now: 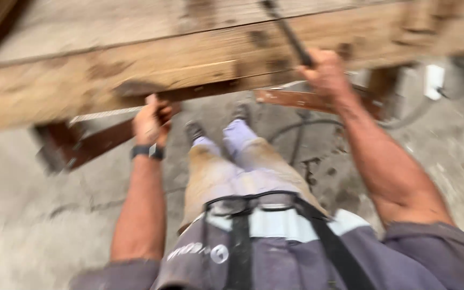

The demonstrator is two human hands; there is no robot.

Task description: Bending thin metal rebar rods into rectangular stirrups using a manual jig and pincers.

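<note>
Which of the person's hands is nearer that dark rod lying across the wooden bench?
The right. The right hand is closed around the lower end of the rod. The left hand is well off to the side, at the bench's lower edge.

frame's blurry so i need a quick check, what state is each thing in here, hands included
left hand: closed on the plank's lower edge
right hand: gripping the dark bar
dark bar: slanted across the plank
wooden plank: raised on brown supports, worn
</note>
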